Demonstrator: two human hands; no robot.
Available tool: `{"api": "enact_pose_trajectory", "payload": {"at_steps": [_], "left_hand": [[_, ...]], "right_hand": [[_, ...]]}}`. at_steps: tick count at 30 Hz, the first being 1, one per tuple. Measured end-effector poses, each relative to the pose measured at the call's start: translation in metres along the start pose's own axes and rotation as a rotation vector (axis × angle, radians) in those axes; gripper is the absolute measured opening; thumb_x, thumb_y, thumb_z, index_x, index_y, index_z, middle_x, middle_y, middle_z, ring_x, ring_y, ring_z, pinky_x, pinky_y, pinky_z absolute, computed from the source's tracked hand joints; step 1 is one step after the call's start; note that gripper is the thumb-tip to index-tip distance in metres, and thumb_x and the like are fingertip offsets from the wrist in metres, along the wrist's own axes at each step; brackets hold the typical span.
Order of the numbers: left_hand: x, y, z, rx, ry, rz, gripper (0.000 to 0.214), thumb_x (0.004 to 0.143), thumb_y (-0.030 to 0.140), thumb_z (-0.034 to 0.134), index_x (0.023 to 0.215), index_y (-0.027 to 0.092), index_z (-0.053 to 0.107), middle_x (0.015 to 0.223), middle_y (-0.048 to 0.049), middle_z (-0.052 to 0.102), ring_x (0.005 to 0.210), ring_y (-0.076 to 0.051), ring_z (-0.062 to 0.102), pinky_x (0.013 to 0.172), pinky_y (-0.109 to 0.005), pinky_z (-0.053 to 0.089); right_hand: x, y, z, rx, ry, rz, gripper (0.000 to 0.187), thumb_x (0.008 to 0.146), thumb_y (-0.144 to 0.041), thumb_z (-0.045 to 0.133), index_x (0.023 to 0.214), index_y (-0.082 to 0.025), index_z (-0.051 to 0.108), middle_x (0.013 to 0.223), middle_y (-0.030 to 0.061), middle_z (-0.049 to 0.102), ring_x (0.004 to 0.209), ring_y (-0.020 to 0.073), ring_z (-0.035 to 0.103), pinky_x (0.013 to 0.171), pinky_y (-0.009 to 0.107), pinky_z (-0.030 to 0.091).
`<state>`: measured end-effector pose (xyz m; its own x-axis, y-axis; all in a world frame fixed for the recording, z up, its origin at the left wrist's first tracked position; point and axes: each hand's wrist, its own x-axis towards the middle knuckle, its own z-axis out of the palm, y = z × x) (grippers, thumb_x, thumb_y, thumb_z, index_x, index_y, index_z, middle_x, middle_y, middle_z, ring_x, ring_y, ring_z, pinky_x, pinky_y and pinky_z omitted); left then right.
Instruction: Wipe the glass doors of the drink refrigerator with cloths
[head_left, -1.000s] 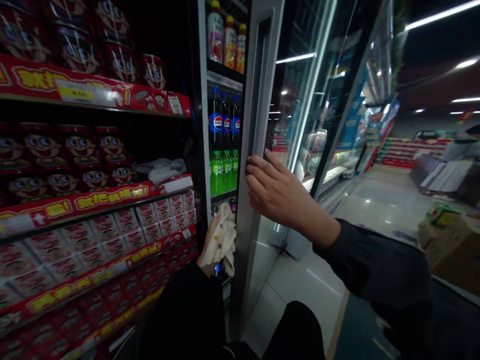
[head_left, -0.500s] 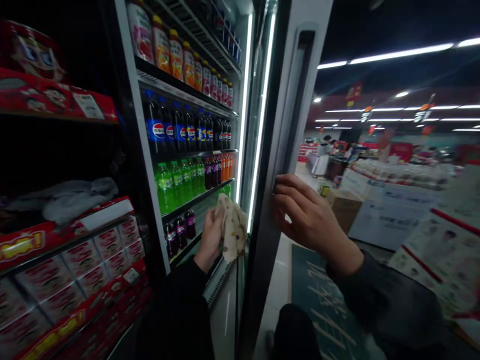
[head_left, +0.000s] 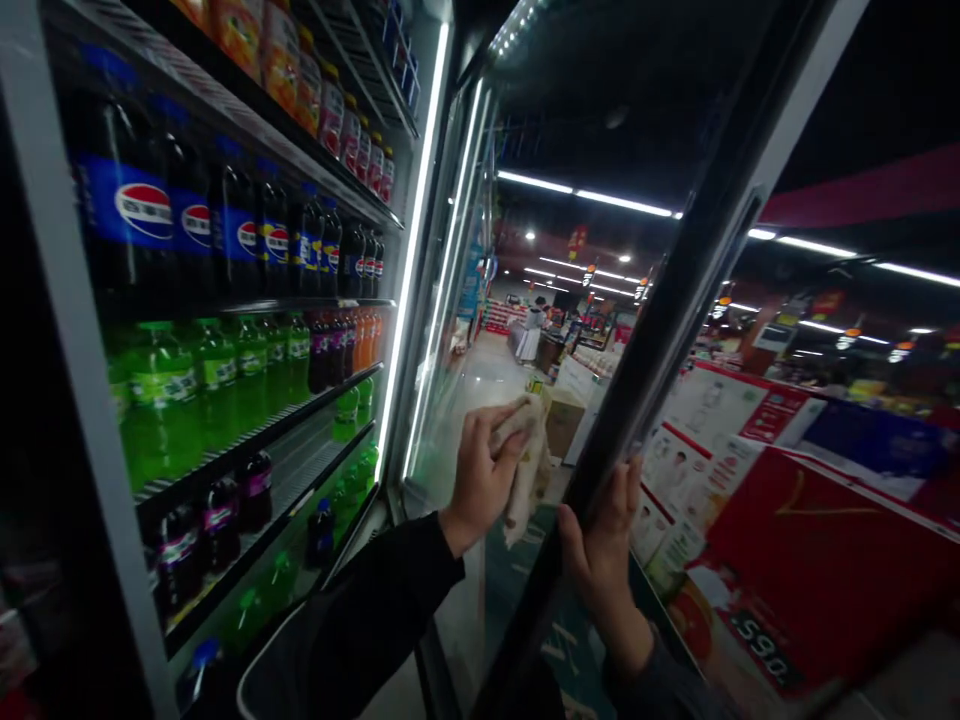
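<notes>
An open drinks cooler fills the left of the view, its shelves lined with cola bottles point(head_left: 154, 215) and green soda bottles point(head_left: 180, 385). The glass door point(head_left: 480, 330) stands swung wide. My left hand point(head_left: 480, 475) is closed on a pale cloth point(head_left: 529, 465) and presses it against the inside of the glass. My right hand point(head_left: 604, 545) grips the dark outer edge of the door frame point(head_left: 675, 300), fingers wrapped round it.
Orange and red juice bottles point(head_left: 300, 70) line the top shelf. Small dark bottles point(head_left: 225, 510) stand on a lower shelf. Through the glass I see a lit shop aisle, a cardboard box point(head_left: 562, 415) and a distant person point(head_left: 532, 330). Red promotional displays point(head_left: 810, 500) stand at right.
The door has swung further open and the view has turned right. My left hand moved the cloth from beside the shelves onto the glass. My right hand slid from the handle to the door's edge.
</notes>
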<state>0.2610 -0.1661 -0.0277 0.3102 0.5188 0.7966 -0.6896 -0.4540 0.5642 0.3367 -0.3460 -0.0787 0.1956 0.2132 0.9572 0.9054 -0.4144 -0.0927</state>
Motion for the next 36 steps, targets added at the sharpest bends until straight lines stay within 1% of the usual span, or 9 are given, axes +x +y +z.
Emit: {"api": "enact_pose_trajectory", "payload": {"at_steps": [4,8,11,15,21,25,28,33,36], "left_hand": [[0.017,-0.007,0.049,0.094,0.023,0.307,0.026,0.113,0.034,0.064,0.138,0.029,0.067,0.135,-0.0095,0.058,0.132,-0.025,0.066,0.115,-0.047,0.061],[0.032,-0.016,0.09,0.176,0.054,0.433,0.024,0.113,0.029,0.062,0.135,0.03,0.07,0.136,-0.0118,0.059,0.132,-0.029,0.066,0.112,-0.052,0.063],[0.032,-0.02,0.108,0.285,0.068,0.536,0.04,0.113,0.026,0.059,0.152,0.035,0.065,0.141,-0.0116,0.063,0.133,-0.03,0.065,0.114,-0.054,0.059],[0.024,-0.019,0.109,0.308,-0.024,0.573,0.059,0.114,0.026,0.054,0.172,0.038,0.044,0.154,-0.0119,0.062,0.144,-0.031,0.059,0.122,-0.055,0.054],[0.023,-0.021,0.095,0.3,-0.259,0.534,0.066,0.116,0.034,0.037,0.18,0.035,0.025,0.178,-0.0151,0.041,0.165,-0.035,0.044,0.134,-0.061,0.042],[0.029,-0.032,0.098,0.399,-0.247,0.661,0.068,0.114,0.039,0.042,0.18,0.034,0.027,0.175,-0.0178,0.044,0.158,-0.037,0.05,0.128,-0.059,0.047],[0.035,-0.034,0.105,0.424,-0.214,0.676,0.069,0.115,0.043,0.044,0.181,0.034,0.025,0.169,-0.0184,0.051,0.154,-0.037,0.053,0.127,-0.058,0.047],[0.055,-0.038,0.116,0.467,-0.141,0.785,0.069,0.115,0.028,0.045,0.181,0.034,0.025,0.165,-0.0147,0.057,0.154,-0.033,0.054,0.128,-0.052,0.045],[0.074,-0.05,0.118,0.543,-0.06,0.801,0.075,0.112,0.019,0.045,0.181,0.036,0.022,0.165,-0.0137,0.057,0.154,-0.033,0.053,0.128,-0.054,0.046]], "right_hand": [[-0.035,0.013,0.021,-0.06,0.076,0.099,0.093,0.109,-0.041,0.056,0.182,-0.029,0.001,0.19,0.0214,0.006,0.177,0.0438,0.015,0.131,0.083,0.03],[-0.059,0.027,0.031,-0.099,0.109,0.148,0.09,0.109,-0.042,0.054,0.182,-0.025,0.005,0.188,0.0239,0.015,0.174,0.0478,0.023,0.128,0.082,0.036],[-0.074,0.033,0.036,-0.126,0.125,0.183,0.092,0.108,-0.044,0.057,0.182,-0.024,0.008,0.184,0.0257,0.026,0.169,0.0489,0.032,0.125,0.08,0.042],[-0.087,0.036,0.04,-0.076,0.15,0.253,0.094,0.106,-0.05,0.06,0.182,-0.024,0.012,0.174,0.0281,0.038,0.162,0.0505,0.039,0.12,0.081,0.043],[-0.095,0.04,0.042,0.005,0.173,0.406,0.106,0.099,-0.065,0.066,0.181,-0.021,0.018,0.159,0.0279,0.049,0.144,0.051,0.053,0.113,0.075,0.048],[-0.094,0.036,0.045,-0.032,0.196,0.452,0.112,0.094,-0.075,0.069,0.179,-0.017,0.026,0.148,0.0266,0.058,0.133,0.0504,0.059,0.115,0.075,0.046],[-0.096,0.033,0.05,-0.021,0.253,0.468,0.105,0.093,-0.074,0.069,0.175,-0.017,0.037,0.15,0.027,0.059,0.138,0.0525,0.058,0.118,0.077,0.045],[-0.112,0.036,0.063,0.107,0.322,0.55,0.11,0.093,-0.063,0.077,0.18,-0.021,0.025,0.169,0.0271,0.049,0.14,0.0497,0.063,0.097,0.066,0.066],[-0.122,0.039,0.067,0.179,0.375,0.631,0.11,0.091,-0.057,0.083,0.179,-0.017,0.03,0.171,0.0276,0.048,0.146,0.048,0.061,0.092,0.059,0.07]]}}
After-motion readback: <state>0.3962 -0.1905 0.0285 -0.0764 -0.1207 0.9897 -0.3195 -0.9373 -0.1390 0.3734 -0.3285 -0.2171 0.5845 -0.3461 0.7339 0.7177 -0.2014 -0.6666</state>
